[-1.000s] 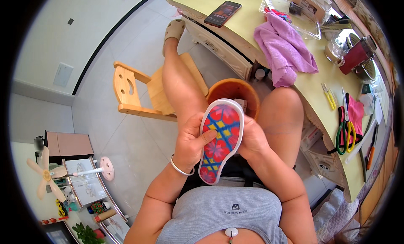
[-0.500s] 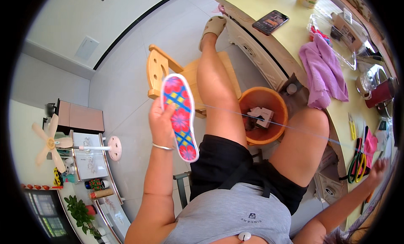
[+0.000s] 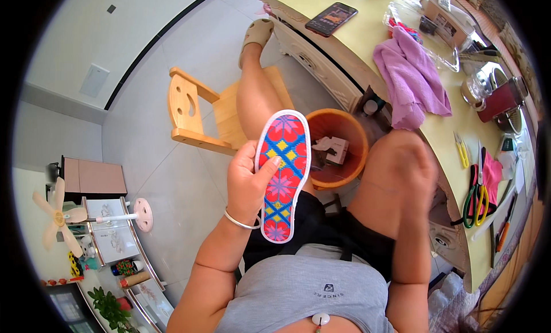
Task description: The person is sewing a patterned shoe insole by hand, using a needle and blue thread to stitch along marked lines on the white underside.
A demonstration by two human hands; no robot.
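Orange bucket (image 3: 351, 139): just beyond the left hand, holding a white box (image 3: 334, 150) and dark scraps.
Insole (image 3: 282, 175): embroidered, multicoloured, upright in the grip.
Left hand (image 3: 248, 184): grasping the insole's edge, thumb across it.
Right hand (image 3: 414, 171): blurred above the thigh; grip cannot be told.

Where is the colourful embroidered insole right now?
The colourful embroidered insole is upright in the left hand, centre of the head view, just left of the orange bucket.

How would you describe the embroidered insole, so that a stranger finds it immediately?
Start at the round orange basket on the floor beside the yellow table. Just left of it, the left hand holds a flat, foot-shaped insole. Only it has white edging and bright red, blue and yellow flower embroidery.
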